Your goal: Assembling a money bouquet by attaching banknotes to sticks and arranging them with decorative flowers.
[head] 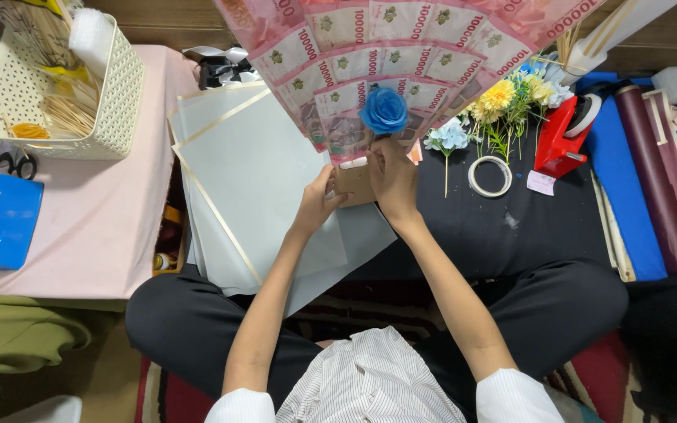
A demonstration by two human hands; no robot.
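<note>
Head view: both hands meet at the base of a banknote fan (401, 47). Left hand (319, 200) has its fingers closed on the left edge of a brown cardboard piece (354, 182). Right hand (393, 176) fingers grip the fan's stem end, just below a blue fabric rose (384, 110). A white strip (353, 163) sits between the two sets of fingertips. Judged step: fixing fan base to cardboard. Next move likely needs a steady pinch while pressing down. Tape roll (490, 175) lies right of the fingers; grey sheets (252, 172) left.
</note>
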